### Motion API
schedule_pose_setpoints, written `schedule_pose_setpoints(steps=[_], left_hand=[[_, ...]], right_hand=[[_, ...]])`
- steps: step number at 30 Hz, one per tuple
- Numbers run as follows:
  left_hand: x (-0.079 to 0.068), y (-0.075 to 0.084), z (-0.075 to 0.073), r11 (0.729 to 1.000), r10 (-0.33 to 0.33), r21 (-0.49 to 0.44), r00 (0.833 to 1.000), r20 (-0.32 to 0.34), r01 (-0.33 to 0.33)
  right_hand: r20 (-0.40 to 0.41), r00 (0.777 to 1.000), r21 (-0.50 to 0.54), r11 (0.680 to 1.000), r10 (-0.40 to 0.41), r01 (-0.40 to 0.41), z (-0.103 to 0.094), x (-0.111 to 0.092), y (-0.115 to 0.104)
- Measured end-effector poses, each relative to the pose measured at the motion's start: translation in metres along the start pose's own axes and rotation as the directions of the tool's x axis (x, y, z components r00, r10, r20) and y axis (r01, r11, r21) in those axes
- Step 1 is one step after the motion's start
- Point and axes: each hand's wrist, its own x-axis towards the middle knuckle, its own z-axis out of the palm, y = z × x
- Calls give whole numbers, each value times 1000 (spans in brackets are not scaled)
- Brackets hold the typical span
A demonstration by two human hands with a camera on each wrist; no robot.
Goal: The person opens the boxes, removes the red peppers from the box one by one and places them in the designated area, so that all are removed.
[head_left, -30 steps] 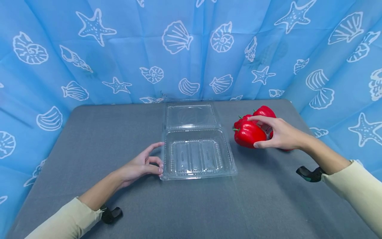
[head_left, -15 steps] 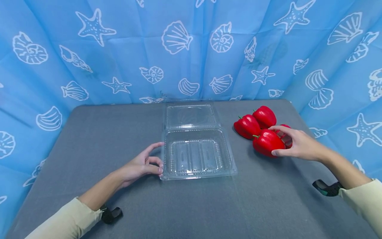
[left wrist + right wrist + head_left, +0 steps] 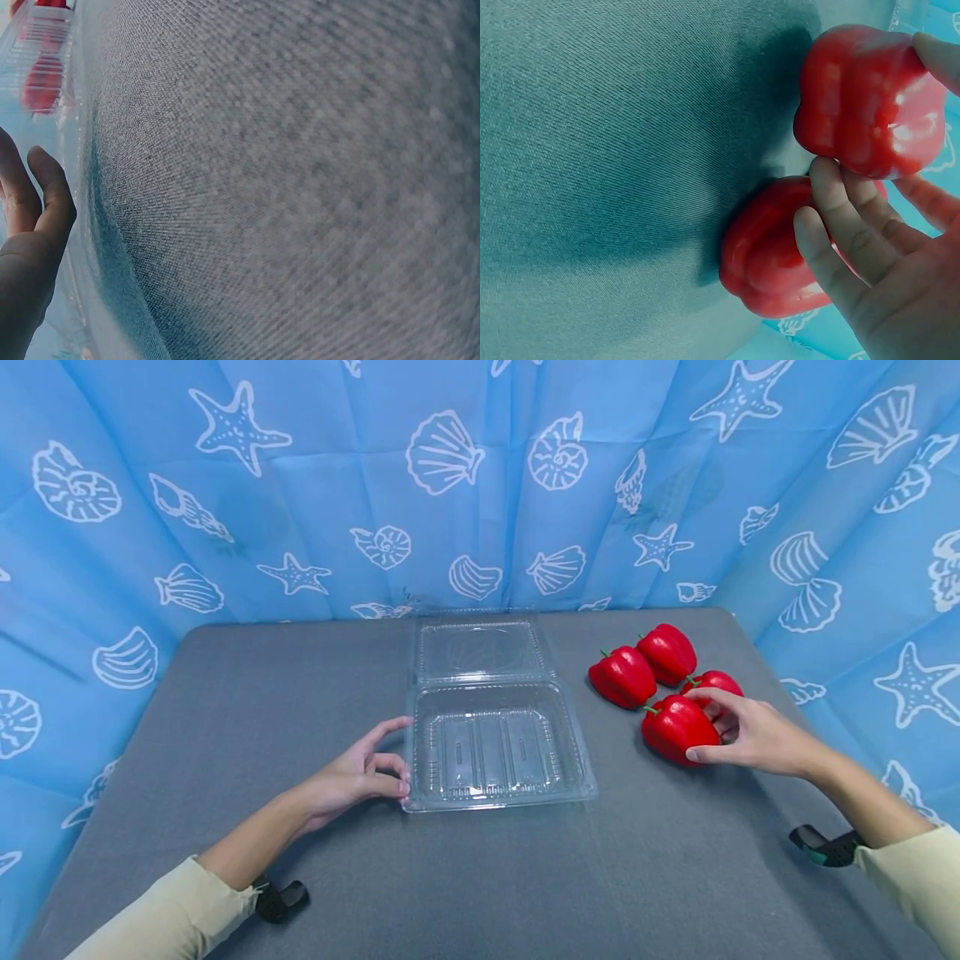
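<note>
In the head view my right hand holds the nearest red bell pepper, thumb at its near side and fingers behind it. The right wrist view shows the thumb on one side of this pepper and fingertips on the other. Those fingers lie between it and a second red bell pepper. My left hand touches the left rim of a clear plastic clamshell container with loosely bent fingers and thumb. Its lid lies folded back behind the base, and no food shows inside.
Two more red bell peppers sit at the back right of the grey cloth-covered table, close to the held one. A blue curtain with white shell prints hangs behind and beside the table.
My right hand has carried the bell pepper right and toward me, beside the other peppers, which now show more fully. The left hand and container have stayed in place.
</note>
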Motion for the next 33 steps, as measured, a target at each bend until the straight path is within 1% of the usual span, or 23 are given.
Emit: schedule_pose_setpoints(steps=[4,8,15,21,26,30,33], left_hand=[[0,-1,0,1000,4,-5,1000,2,-4],[1,-1,0,1000,9,-9,1000,7,-9],[1,-1,1,1000,6,-4,1000,7,-6],[-1,0,0,1000,8,7,1000,10,-8],[-1,0,-2,999,14,43,1000,-1,-13],[-2,3,-6,997,-3,78,1000,-30,6],[-2,6,-10,995,-23,92,998,-63,28]], right_hand=[[-16,1000,-15,1000,18,-18,4,0,0],[-31,999,-31,999,16,-17,9,0,0],[-19,1000,-12,1000,23,-23,12,-2,-2],[-14,1000,-30,999,14,-14,12,-2,-3],[-11,1000,-65,998,18,-19,8,-1,-6],[-18,1000,-86,996,24,-26,0,-1,-9],[-39,999,-102,995,10,-14,-7,0,-11]])
